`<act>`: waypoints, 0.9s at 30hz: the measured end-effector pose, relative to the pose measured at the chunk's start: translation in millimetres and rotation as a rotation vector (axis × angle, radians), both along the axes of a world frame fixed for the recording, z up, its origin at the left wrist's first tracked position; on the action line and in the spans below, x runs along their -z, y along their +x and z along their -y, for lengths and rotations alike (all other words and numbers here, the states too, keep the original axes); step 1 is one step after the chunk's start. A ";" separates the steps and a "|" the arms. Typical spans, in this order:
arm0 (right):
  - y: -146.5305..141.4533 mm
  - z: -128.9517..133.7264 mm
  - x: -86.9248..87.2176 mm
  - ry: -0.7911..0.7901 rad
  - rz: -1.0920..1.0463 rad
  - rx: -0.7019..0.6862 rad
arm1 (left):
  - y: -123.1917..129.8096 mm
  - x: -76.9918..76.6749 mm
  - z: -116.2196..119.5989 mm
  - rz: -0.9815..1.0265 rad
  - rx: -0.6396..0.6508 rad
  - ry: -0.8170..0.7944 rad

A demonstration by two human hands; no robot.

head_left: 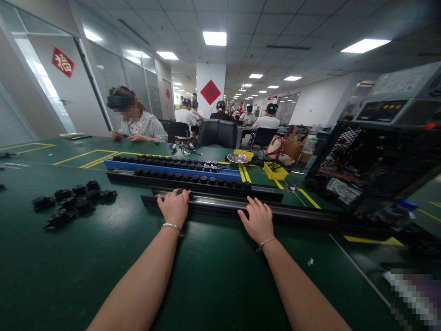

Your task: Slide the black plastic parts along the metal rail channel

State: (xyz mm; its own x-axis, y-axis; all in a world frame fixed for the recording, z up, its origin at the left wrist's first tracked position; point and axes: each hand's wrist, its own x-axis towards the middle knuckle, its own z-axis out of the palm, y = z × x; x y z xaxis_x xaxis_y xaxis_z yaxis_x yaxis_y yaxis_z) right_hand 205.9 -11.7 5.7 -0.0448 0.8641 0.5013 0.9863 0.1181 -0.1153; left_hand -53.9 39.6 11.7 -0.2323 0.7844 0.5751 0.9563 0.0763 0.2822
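My left hand (175, 209) is closed near the left end of a long black rail (213, 202). A small black part (179, 191) shows between its thumb and fingers, mostly hidden by them. Farther right, my right hand (259, 220) rests with fingers apart on the same rail and grips nothing. Just behind lies another black rail (265, 193), with a row of small black parts (186, 177) along it. Beyond that, a blue rail (138, 168) carries more black parts, a few with lighter tops.
Loose black parts (74, 202) lie in a group on the green table (103, 257) at left. A metal bowl (237, 158) and yellow tray (274, 172) stand behind the rails. An open computer case (365, 156) is at right. Across the table sits a person (144, 124).
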 end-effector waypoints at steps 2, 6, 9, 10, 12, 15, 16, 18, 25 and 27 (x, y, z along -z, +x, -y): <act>0.3 -0.2 0.1 -0.001 0.003 0.000 | -1.5 0.3 -0.3 -0.001 -0.011 -0.003; 0.3 -0.7 1.6 0.006 0.003 0.000 | -4.7 -0.2 -0.6 -0.005 -0.013 -0.019; 0.0 -1.0 2.6 0.017 0.002 0.001 | -6.4 -0.2 -1.7 0.003 -0.013 -0.023; 0.0 -1.1 2.8 0.019 0.001 0.001 | -6.8 0.1 -2.3 0.011 -0.017 -0.019; 0.1 -1.3 2.9 0.021 0.000 0.001 | -7.5 1.0 -3.7 0.026 -0.024 -0.005; 0.2 -1.4 2.5 0.016 0.000 -0.001 | -8.6 1.6 -4.8 0.037 -0.030 0.002; 0.3 -1.4 2.3 0.014 0.000 -0.001 | -9.0 1.4 -4.8 0.041 -0.031 0.001; 0.3 -1.2 2.0 0.011 0.000 0.000 | -9.5 0.4 -4.2 0.049 -0.027 -0.009; 0.1 -0.2 1.3 0.011 -0.001 0.000 | -10.9 -0.2 -4.1 0.064 -0.037 0.011; 0.2 -0.1 1.2 0.009 -0.001 0.001 | -11.8 1.1 -5.3 0.068 -0.049 0.019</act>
